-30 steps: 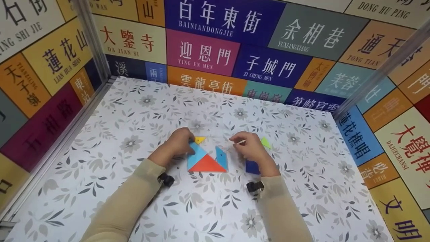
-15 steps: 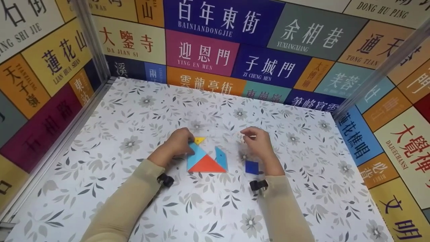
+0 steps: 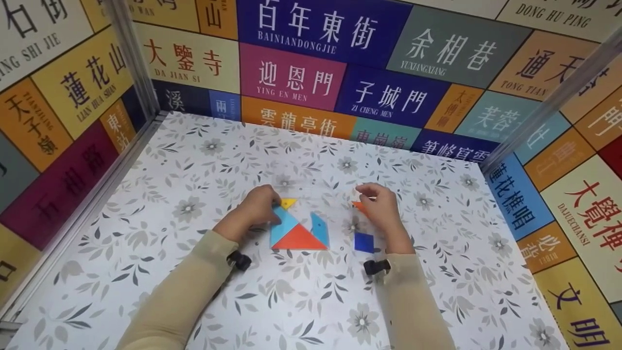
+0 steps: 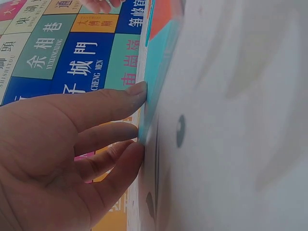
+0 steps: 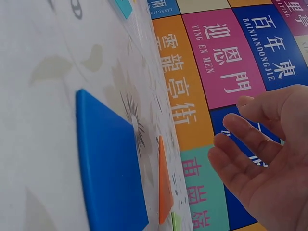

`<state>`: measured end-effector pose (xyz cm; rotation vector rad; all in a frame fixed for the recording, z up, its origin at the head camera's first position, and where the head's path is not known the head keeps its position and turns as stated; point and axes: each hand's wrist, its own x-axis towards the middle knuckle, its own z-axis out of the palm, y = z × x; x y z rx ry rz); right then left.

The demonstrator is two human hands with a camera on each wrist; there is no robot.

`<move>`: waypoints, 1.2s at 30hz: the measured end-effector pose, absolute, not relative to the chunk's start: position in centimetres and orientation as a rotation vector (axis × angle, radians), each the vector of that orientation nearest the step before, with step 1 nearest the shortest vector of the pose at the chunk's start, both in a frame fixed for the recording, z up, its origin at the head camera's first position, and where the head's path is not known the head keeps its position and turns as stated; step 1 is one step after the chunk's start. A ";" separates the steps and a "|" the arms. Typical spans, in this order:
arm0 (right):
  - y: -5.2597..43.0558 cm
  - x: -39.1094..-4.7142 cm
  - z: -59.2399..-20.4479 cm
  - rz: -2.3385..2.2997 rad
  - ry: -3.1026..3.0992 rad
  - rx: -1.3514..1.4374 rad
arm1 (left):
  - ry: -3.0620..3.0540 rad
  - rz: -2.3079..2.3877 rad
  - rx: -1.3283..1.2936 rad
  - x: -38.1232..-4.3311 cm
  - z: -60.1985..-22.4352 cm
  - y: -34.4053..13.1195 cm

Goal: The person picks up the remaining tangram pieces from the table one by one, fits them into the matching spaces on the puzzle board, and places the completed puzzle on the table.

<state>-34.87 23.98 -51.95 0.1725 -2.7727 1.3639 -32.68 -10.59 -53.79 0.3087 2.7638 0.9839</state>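
My left hand rests at the left side of several tangram pieces, its fingertips touching the light blue triangle. A red-orange triangle adjoins that piece, with a blue parallelogram to the right. Beyond my left fingertips shows a yellow triangle. Over to the right, my right hand hovers above the table with loosely curled fingers and nothing in them. It partly covers a small orange triangle. Nearer me lies a dark blue square, large in the right wrist view.
A lime green piece lies past the orange triangle in the right wrist view. The table has a floral cover. Walls with printed street-name signs stand at the back and both sides.
My right hand has shifted right, away from the tangram group, uncovering the dark blue square and part of the orange triangle and covering the lime green piece. My left hand stays in place.
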 end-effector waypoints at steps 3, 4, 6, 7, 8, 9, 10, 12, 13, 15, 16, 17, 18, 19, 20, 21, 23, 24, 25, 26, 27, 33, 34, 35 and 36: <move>24.3 -34.9 -51.7 1.349 -2.799 0.113 | 2.778 0.991 0.335 -32.6 -53.9 -10.6; 24.4 -35.0 -51.7 1.341 -2.805 0.090 | 2.785 0.989 0.347 -32.6 -53.9 -10.7; 24.7 -35.0 -51.6 1.318 -2.818 0.061 | 2.798 0.975 0.365 -32.6 -53.9 -10.6; 24.9 -35.1 -51.6 1.306 -2.823 0.049 | 2.798 0.971 0.361 -32.6 -54.0 -10.6; 25.0 -35.1 -51.5 1.299 -2.828 0.039 | 2.795 0.968 0.351 -32.6 -54.0 -10.6; 25.2 -35.2 -51.5 1.297 -2.834 0.030 | 2.788 0.968 0.331 -32.6 -54.0 -10.5; 25.4 -35.2 -51.5 1.295 -2.840 0.024 | 2.778 0.967 0.311 -32.7 -54.0 -10.4; 25.6 -35.4 -51.5 1.282 -2.859 0.006 | 2.756 0.971 0.270 -32.8 -54.0 -10.3; 25.8 -35.5 -51.5 1.272 -2.867 -0.001 | 2.750 0.972 0.262 -32.8 -54.0 -10.3; 26.0 -35.5 -51.5 1.257 -2.889 -0.011 | 2.748 0.968 0.267 -32.9 -54.0 -10.3; 26.2 -35.6 -51.5 1.247 -2.911 0.000 | 2.750 0.964 0.273 -32.8 -53.9 -10.3; 26.4 -35.6 -51.4 1.236 -2.940 0.015 | 2.751 0.964 0.274 -32.8 -53.9 -10.3; 26.6 -35.5 -51.3 1.228 -2.977 0.034 | 2.755 0.960 0.280 -32.8 -53.9 -10.3; 26.8 -35.4 -51.2 1.220 -3.017 0.057 | 2.756 0.958 0.281 -32.8 -53.8 -10.3; 27.0 -35.3 -51.0 1.210 -3.063 0.095 | 2.751 0.959 0.273 -32.8 -53.8 -10.3; 27.2 -35.2 -50.8 1.192 -3.106 0.142 | 2.745 0.965 0.260 -32.8 -53.7 -10.3; 27.3 -34.9 -50.6 1.142 -3.186 0.250 | 2.732 0.979 0.233 -32.9 -53.7 -10.3; 27.2 -34.7 -50.4 1.113 -3.218 0.305 | 2.729 0.981 0.227 -32.9 -53.7 -10.3; 27.1 -34.5 -50.3 1.091 -3.247 0.347 | 2.723 0.986 0.217 -32.9 -53.7 -10.2; 27.0 -34.4 -50.2 1.062 -3.280 0.388 | 2.720 0.986 0.213 -32.9 -53.7 -10.2; 26.8 -34.2 -50.1 1.031 -3.312 0.415 | 2.720 0.986 0.212 -32.9 -53.7 -10.2; 25.4 -33.4 -50.1 0.795 -3.547 0.403 | 2.742 0.981 0.262 -32.7 -53.8 -10.4; 25.2 -33.3 -50.1 0.753 -3.568 0.396 | 2.750 0.976 0.278 -32.7 -53.8 -10.5; 25.0 -33.2 -50.0 0.711 -3.580 0.403 | 2.756 0.971 0.289 -32.7 -53.7 -10.5; 24.8 -33.0 -50.1 0.674 -3.590 0.402 | 2.761 0.966 0.300 -32.6 -53.7 -10.5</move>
